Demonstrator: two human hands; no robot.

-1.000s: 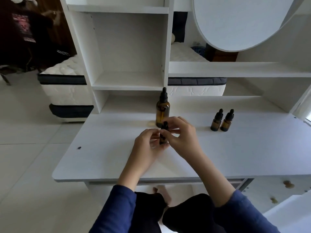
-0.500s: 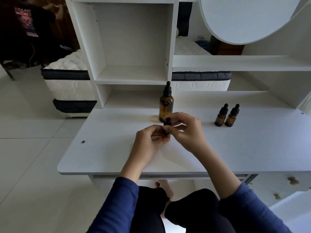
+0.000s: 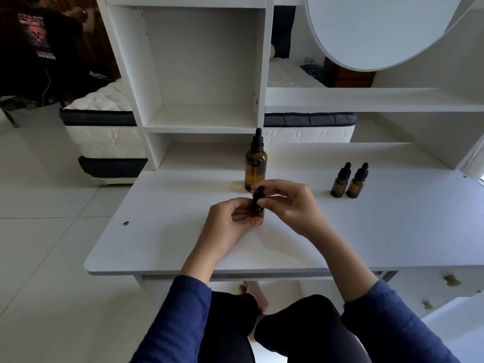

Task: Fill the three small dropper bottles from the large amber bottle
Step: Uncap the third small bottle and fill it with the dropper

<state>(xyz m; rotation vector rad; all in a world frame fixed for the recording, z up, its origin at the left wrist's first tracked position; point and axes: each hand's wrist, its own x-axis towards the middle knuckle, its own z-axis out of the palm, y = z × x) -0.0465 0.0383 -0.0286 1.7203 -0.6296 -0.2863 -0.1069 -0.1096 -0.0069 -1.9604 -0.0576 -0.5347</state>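
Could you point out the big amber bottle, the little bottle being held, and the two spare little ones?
Large amber bottle (image 3: 255,170), head view, glass body.
Held small bottle (image 3: 258,203), head view, black cap.
Spare small bottles (image 3: 339,186), head view, left one's body.

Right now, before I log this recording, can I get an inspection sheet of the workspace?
Surface: white desk, flat; one small dark speck near its left edge.
Job's things: large amber bottle upright, dropper cap on; two small dropper bottles capped, side by side at right; third small bottle held in both hands.
Clutter: nothing seen.
Grips: left hand holds the third bottle's body; right hand pinches its cap.
Cables: nothing seen.
Surroundings: white shelf unit, round mirror, mattress, another person far left.
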